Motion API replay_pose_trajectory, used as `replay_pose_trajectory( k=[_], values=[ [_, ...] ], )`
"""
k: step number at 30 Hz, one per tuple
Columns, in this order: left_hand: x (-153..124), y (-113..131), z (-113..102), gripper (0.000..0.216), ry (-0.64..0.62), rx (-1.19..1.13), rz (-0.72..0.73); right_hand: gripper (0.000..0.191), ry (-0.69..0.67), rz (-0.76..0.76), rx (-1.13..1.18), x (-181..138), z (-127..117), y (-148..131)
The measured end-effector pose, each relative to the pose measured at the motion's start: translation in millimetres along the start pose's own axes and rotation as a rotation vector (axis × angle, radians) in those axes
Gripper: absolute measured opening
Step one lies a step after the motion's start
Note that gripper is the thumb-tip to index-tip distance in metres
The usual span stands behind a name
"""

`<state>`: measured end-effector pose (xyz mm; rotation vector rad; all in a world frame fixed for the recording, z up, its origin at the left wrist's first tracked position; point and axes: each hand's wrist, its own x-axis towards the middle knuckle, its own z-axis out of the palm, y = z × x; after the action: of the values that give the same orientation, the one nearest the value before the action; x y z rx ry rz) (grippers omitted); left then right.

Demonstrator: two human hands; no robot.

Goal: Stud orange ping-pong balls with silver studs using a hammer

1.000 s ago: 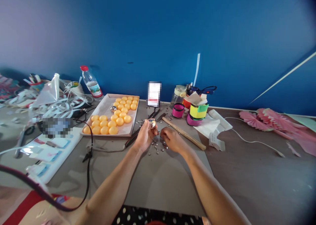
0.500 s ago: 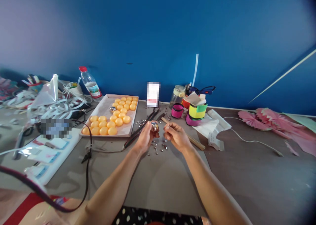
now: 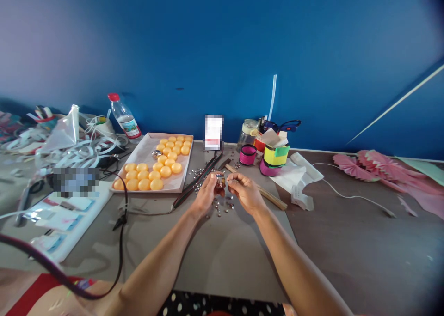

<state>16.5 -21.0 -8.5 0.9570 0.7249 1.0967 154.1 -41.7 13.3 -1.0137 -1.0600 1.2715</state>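
Note:
My left hand [image 3: 205, 197] is closed around a small ball [image 3: 219, 181] covered in shiny silver pieces. Close against the ball's right side is my right hand [image 3: 244, 191], its thumb and fingertips pinched together; what they hold, if anything, is too small to make out. Loose silver studs [image 3: 218, 209] lie scattered on the table under and behind both hands. To the left, a white shallow tray [image 3: 138, 152] bears rows of orange balls [image 3: 145, 175], and one silver-covered ball [image 3: 157, 154] sits among them.
A hammer [image 3: 274, 198] with a wooden handle lies behind my right hand, and a black strip-like tool [image 3: 194, 183] behind my left. Pink and yellow rolls [image 3: 247, 155], a jar [image 3: 248, 132] and papers stand at the back right. Cables [image 3: 123, 223] and a bottle [image 3: 125, 119] are on the left.
My right fingertips have come closer to the ball in my left hand and now meet its side. The view has shifted slightly.

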Motion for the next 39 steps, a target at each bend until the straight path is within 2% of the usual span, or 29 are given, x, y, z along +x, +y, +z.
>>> replay_pose_trajectory(
  k=[7, 14, 22, 27, 31, 34, 37, 39],
  values=[
    [-1, -1, 1, 0.048, -0.021, 0.022, 0.019, 0.019, -0.069, 0.023, 0.073, 0, 6, 2],
    [-4, 0, 2, 0.050, -0.039, 0.112, 0.064, 0.023, -0.077, 0.076, 0.099, 2, 4, 7],
    [-9, 7, 9, 0.059, 0.011, 0.245, 0.108, 0.026, -0.042, 0.063, 0.159, 1, 7, 9],
    [-9, 5, 7, 0.056, 0.005, 0.297, 0.169, 0.027, -0.059, 0.050, 0.081, 1, 5, 9],
    [-9, 3, 6, 0.053, 0.003, 0.251, 0.160, 0.028, -0.029, 0.055, 0.009, 1, 8, 9],
    [-8, 3, 8, 0.052, 0.009, 0.171, 0.116, 0.031, -0.051, 0.081, 0.105, 1, 9, 7],
    [-7, 4, 10, 0.051, 0.002, 0.000, 0.031, 0.031, -0.141, 0.122, 0.206, 1, 2, 1],
    [-5, 6, 11, 0.050, -0.020, -0.126, -0.012, 0.028, -0.131, 0.099, 0.157, 2, -7, -3]
  ],
)
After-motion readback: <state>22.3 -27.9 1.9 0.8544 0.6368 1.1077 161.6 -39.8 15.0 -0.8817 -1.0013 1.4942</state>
